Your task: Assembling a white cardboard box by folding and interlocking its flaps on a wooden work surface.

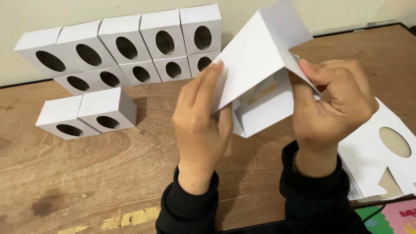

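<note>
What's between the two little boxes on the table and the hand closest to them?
Only bare wooden table lies between the two white boxes and the left hand, as the head view shows.

We hold a half-folded box (260,73) up between our left hand (201,123) and our right hand (333,104), over the table (108,173). Behind it, by the wall (108,8), stands a stack of boxes (130,50), one row on top of another. Two more boxes (86,115) sit side by side before the stack. A pile of flat sheets (381,151) lies on our right.
</note>
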